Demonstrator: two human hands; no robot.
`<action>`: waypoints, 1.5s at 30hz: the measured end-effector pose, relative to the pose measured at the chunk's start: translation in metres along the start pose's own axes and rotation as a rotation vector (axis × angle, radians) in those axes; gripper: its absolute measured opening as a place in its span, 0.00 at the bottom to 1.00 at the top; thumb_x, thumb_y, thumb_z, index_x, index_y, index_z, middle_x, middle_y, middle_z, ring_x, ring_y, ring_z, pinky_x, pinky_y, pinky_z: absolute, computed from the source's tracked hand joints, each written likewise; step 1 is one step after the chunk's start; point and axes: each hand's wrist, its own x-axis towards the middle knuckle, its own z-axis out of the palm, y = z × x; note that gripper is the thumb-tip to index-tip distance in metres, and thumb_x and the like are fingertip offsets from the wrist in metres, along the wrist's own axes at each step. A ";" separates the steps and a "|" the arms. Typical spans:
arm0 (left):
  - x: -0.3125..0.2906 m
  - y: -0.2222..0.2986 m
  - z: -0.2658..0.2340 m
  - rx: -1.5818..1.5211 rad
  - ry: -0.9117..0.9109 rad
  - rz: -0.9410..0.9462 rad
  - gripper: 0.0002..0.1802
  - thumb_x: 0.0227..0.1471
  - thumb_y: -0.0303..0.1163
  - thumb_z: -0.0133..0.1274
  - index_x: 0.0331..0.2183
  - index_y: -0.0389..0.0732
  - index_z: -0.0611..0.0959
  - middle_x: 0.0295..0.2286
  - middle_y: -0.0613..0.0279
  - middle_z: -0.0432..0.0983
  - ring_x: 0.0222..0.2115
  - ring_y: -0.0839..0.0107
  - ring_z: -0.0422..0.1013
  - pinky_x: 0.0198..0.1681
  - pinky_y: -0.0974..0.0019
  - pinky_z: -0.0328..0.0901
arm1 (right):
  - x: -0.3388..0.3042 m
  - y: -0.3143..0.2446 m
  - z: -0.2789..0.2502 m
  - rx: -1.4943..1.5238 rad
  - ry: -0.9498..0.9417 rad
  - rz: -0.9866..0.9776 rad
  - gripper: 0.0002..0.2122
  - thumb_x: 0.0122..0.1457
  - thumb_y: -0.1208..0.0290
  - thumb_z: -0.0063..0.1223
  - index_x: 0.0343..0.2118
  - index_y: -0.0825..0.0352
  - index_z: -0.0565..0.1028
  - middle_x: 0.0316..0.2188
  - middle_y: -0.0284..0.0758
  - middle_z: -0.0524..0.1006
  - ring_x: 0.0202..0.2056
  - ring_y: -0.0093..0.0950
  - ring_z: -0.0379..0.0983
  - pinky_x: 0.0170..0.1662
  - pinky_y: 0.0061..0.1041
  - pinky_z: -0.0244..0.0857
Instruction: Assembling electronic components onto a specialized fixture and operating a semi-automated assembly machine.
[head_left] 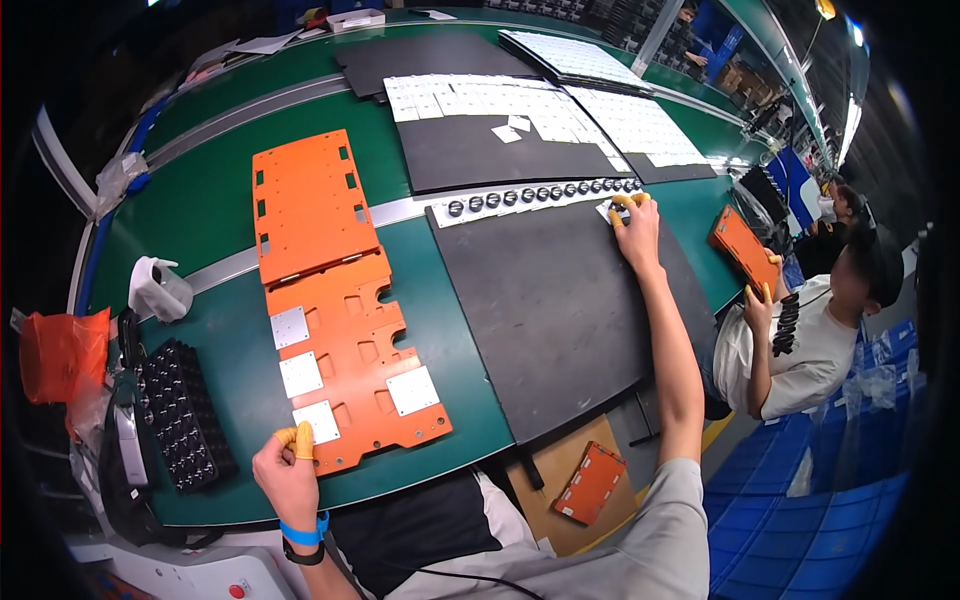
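An orange hinged panel (352, 330) lies unfolded on the green tabletop (430, 315) to my left. Several white square plates sit on its nearer half. My left hand (287, 475), with yellow finger cots, closes its fingertips on the white plate (317, 423) at the panel's near left corner. My right arm reaches far across a black board (560, 310). At the right end of a row of black round parts on white plates (525, 196), my right hand (638, 232) is closed around a white plate with a black round part (617, 213), mostly hidden by the fingers.
Black boards bearing white plates (480, 98) lie at the back. Left stand a white jug (160, 290) and a black tray of round parts (185, 415). A co-worker (800, 335) at right holds an orange panel (743, 246). Another orange panel (591, 484) lies below the table edge.
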 end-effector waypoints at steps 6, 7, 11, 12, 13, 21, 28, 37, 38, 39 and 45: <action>0.001 -0.007 0.004 -0.050 -0.007 0.008 0.12 0.52 0.29 0.64 0.28 0.27 0.81 0.14 0.66 0.56 0.17 0.79 0.50 0.20 0.66 0.45 | 0.005 0.000 0.010 -0.007 0.051 0.083 0.13 0.53 0.69 0.65 0.41 0.66 0.81 0.43 0.44 0.74 0.50 0.42 0.67 0.54 0.40 0.62; 0.001 -0.007 0.004 -0.057 -0.014 0.011 0.12 0.52 0.28 0.63 0.28 0.27 0.81 0.14 0.67 0.56 0.17 0.79 0.50 0.20 0.67 0.45 | 0.005 0.000 0.010 -0.016 0.058 0.083 0.14 0.53 0.68 0.65 0.42 0.66 0.80 0.43 0.45 0.74 0.50 0.43 0.67 0.54 0.40 0.62; 0.001 -0.004 0.004 -0.085 -0.003 0.006 0.12 0.53 0.27 0.63 0.28 0.26 0.80 0.15 0.68 0.58 0.18 0.81 0.51 0.20 0.68 0.46 | 0.003 -0.008 0.007 -0.018 0.174 0.224 0.16 0.56 0.67 0.62 0.44 0.69 0.75 0.43 0.44 0.74 0.49 0.43 0.68 0.53 0.41 0.62; 0.001 -0.006 0.004 -0.099 -0.005 0.000 0.12 0.53 0.27 0.62 0.28 0.26 0.80 0.15 0.68 0.59 0.18 0.81 0.52 0.20 0.68 0.46 | 0.002 -0.003 0.007 -0.032 0.193 0.311 0.15 0.57 0.68 0.60 0.45 0.69 0.74 0.44 0.43 0.74 0.49 0.43 0.68 0.52 0.41 0.62; 0.001 -0.008 0.004 -0.114 -0.005 -0.006 0.11 0.54 0.27 0.62 0.29 0.26 0.80 0.15 0.69 0.60 0.18 0.82 0.52 0.20 0.69 0.47 | 0.001 0.004 0.006 -0.044 0.212 0.397 0.15 0.57 0.69 0.58 0.45 0.70 0.73 0.44 0.43 0.74 0.50 0.43 0.68 0.52 0.41 0.62; 0.000 -0.006 0.003 -0.119 -0.018 -0.016 0.11 0.56 0.26 0.61 0.28 0.27 0.80 0.16 0.70 0.61 0.19 0.83 0.53 0.20 0.71 0.47 | -0.004 0.048 0.011 -0.104 -0.108 0.669 0.26 0.57 0.61 0.59 0.55 0.72 0.70 0.55 0.49 0.69 0.58 0.46 0.63 0.62 0.43 0.58; 0.000 -0.005 0.005 -0.155 -0.042 0.021 0.12 0.58 0.26 0.59 0.28 0.26 0.79 0.17 0.73 0.62 0.20 0.85 0.53 0.20 0.73 0.46 | -0.001 0.041 0.002 -0.073 -0.050 0.618 0.27 0.58 0.63 0.59 0.57 0.73 0.69 0.54 0.51 0.71 0.57 0.47 0.66 0.60 0.40 0.61; -0.001 -0.026 0.002 -0.185 -0.021 0.046 0.12 0.58 0.27 0.60 0.30 0.26 0.80 0.18 0.74 0.59 0.20 0.83 0.50 0.21 0.71 0.45 | -0.171 -0.141 -0.188 0.349 0.433 -0.049 0.07 0.59 0.77 0.58 0.39 0.72 0.78 0.35 0.43 0.80 0.36 0.40 0.78 0.43 0.35 0.71; -0.001 -0.025 0.003 -0.191 -0.045 0.050 0.12 0.58 0.27 0.60 0.30 0.26 0.80 0.18 0.74 0.59 0.20 0.83 0.50 0.21 0.71 0.45 | -0.208 -0.147 -0.209 0.271 0.485 0.051 0.05 0.61 0.73 0.57 0.34 0.71 0.77 0.33 0.41 0.78 0.35 0.36 0.74 0.41 0.31 0.68; 0.000 -0.023 0.004 -0.200 -0.048 0.055 0.12 0.58 0.28 0.60 0.30 0.26 0.80 0.18 0.74 0.59 0.20 0.83 0.50 0.21 0.71 0.44 | -0.239 -0.149 -0.223 0.229 0.597 0.226 0.07 0.65 0.69 0.51 0.35 0.69 0.73 0.34 0.36 0.73 0.34 0.28 0.69 0.42 0.27 0.63; 0.001 -0.018 0.006 -0.178 -0.080 0.099 0.12 0.60 0.30 0.59 0.31 0.28 0.82 0.16 0.71 0.64 0.18 0.84 0.54 0.20 0.72 0.49 | -0.362 -0.025 -0.247 1.430 0.579 1.264 0.37 0.67 0.40 0.40 0.66 0.68 0.58 0.60 0.48 0.67 0.62 0.46 0.63 0.66 0.47 0.54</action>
